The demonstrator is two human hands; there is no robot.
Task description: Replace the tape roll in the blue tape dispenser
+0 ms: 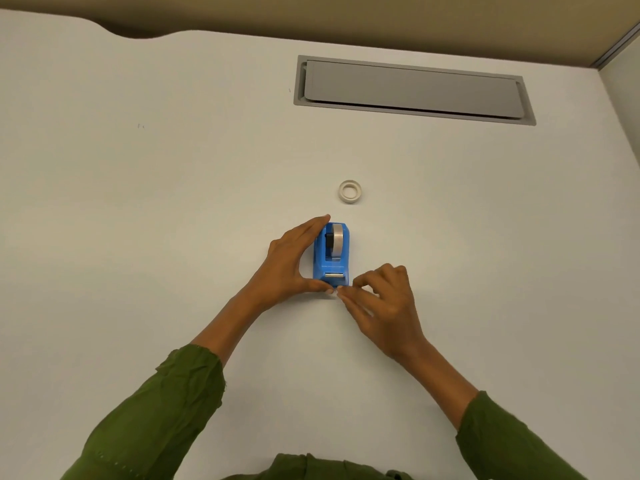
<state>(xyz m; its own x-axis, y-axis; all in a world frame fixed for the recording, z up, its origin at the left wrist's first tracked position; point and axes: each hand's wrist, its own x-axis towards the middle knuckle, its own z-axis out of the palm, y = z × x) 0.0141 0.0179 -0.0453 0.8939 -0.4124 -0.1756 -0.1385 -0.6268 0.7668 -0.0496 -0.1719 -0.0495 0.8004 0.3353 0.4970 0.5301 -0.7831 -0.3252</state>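
The blue tape dispenser (331, 256) stands on the white table, cutter end toward me. A tape roll (337, 240) on a black hub sits in its cradle. My left hand (294, 261) wraps the dispenser's left side, fingers along its far end and thumb at the near end. My right hand (381, 303) is at the near right corner, thumb and forefinger pinched on a clear end of tape (333, 293) just below the cutter. A second, whitish tape roll (350, 191) lies flat on the table beyond the dispenser.
A grey cable hatch (412, 90) is set into the table at the back right. A beige partition (346, 15) runs along the far edge. My green sleeves reach in from the bottom.
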